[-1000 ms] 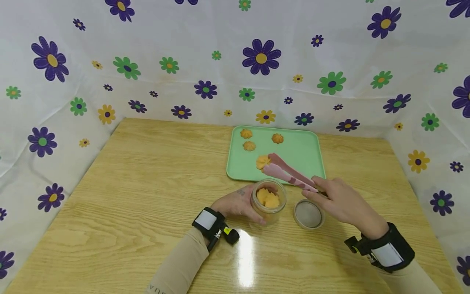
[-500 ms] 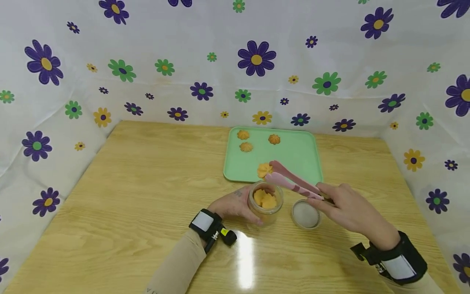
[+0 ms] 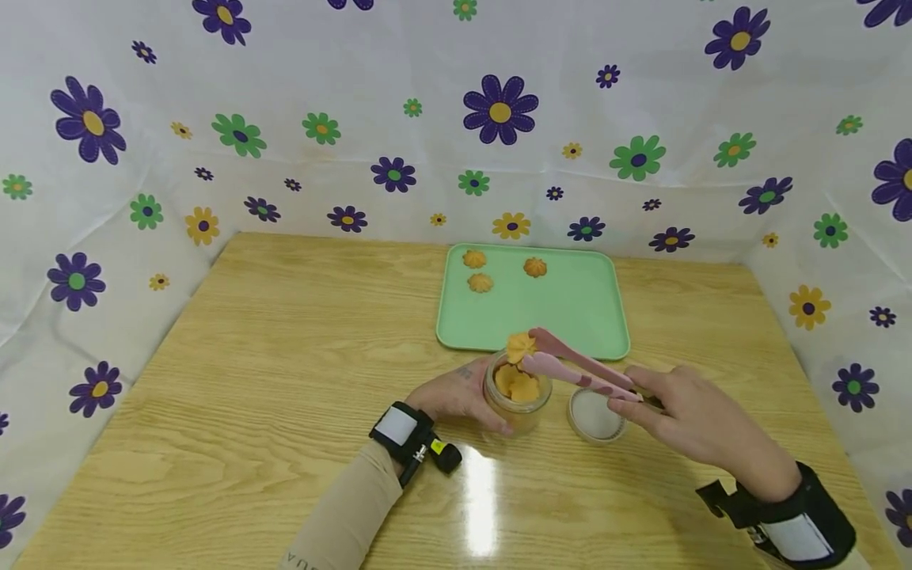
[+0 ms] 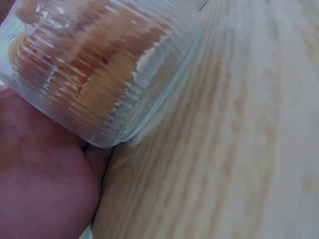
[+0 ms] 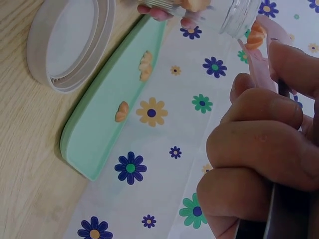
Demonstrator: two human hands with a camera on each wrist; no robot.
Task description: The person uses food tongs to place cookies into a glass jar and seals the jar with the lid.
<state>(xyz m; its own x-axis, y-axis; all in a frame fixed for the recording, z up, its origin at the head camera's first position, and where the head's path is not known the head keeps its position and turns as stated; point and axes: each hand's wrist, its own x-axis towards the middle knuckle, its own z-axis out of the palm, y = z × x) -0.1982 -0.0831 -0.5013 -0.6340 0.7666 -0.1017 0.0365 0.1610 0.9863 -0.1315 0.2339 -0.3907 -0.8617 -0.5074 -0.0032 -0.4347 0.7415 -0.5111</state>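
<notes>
My left hand [image 3: 459,400] curls round a ribbed glass jar [image 4: 99,69] on the table and steadies it. Inside the jar are several cookies [image 3: 523,388]. My right hand [image 3: 687,416] grips pink tongs [image 3: 580,368] by their dark handles. Between the tong tips a flower-shaped cookie [image 3: 521,347] is pinched, close over the back rim of the jar mouth. In the right wrist view, that cookie [image 5: 256,36] shows beside the jar's rim, with the fingers wrapped round the handles.
Behind the jar lies a green tray [image 3: 570,317] with several cookies near its back and left side. A round lid [image 3: 597,415] rests on the table just right of the jar. A flower-print cloth [image 3: 427,95] hangs along the table's back edge.
My right hand has brought the tongs and pinched cookie down from over the tray to the jar mouth. My left hand keeps holding the jar in place.
</notes>
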